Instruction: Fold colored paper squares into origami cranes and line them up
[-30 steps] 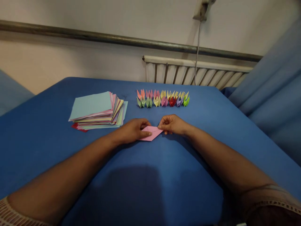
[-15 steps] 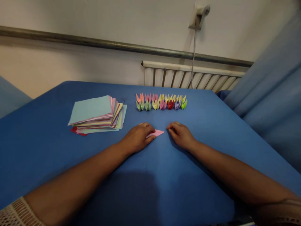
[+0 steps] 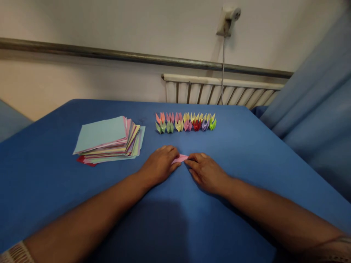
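Observation:
A narrow, pointed piece of folded pink paper [image 3: 179, 159] lies low over the blue table, between my two hands. My left hand [image 3: 161, 165] grips its left end, the fingers bent over it and the thumb along its near side. At the right tip, the thumb and fingers of my right hand [image 3: 206, 171] pinch the paper. Part of the paper is hidden under the left fingers. Beyond my hands stand two rows of small folded paper cranes [image 3: 188, 126] in green, yellow, pink, red, purple and orange.
To the left sits an uneven stack of coloured paper sheets [image 3: 101, 133], light blue on top. The blue table [image 3: 153, 226] reaches back to a wall with a metal rail [image 3: 120, 54] and a white radiator [image 3: 203, 78]. A blue curtain [image 3: 312, 98] hangs at the right.
My right hand has moved left to the paper's tip and now pinches it; before, it was apart from it. My left hand keeps its hold. The view has shifted slightly.

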Demonstrator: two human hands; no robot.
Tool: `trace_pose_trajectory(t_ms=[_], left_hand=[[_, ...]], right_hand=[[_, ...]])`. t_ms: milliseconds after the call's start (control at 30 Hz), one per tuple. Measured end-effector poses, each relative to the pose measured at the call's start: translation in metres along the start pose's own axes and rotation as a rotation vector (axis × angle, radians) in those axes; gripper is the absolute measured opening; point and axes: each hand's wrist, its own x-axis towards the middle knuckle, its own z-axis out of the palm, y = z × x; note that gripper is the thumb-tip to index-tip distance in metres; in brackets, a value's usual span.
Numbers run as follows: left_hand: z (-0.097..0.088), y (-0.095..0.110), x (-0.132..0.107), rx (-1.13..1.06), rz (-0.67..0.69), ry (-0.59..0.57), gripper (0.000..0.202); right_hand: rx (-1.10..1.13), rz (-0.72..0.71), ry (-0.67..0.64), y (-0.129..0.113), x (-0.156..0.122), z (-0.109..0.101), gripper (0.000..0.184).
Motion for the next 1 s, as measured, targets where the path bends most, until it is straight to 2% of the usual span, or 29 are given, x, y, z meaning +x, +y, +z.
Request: trace_pose_trajectory(t_ms=[200, 400, 633, 1000], left_hand=[[-0.002, -0.001, 0.0, 0.09, 0.005, -0.009, 0.019], [0.009, -0.014, 0.008, -0.077, -0.073, 0.011, 0.019], [0.01, -0.018, 0.013, -0.236, -0.222, 0.034, 0.018], [0.009, -0.02, 0.022, -0.227, -0.22, 0.033, 0.014]], right_hand=[[-0.042, 0.03, -0.001, -0.001, -0.001, 0.0, 0.037], [-0.077, 0.061, 0.003, 0.0, 0.001, 0.003, 0.039], [-0.133, 0.102, -0.027, -0.001, 0.002, 0.004, 0.043], [-0.125, 0.099, -0.044, -0.001, 0.001, 0.002, 0.045]])
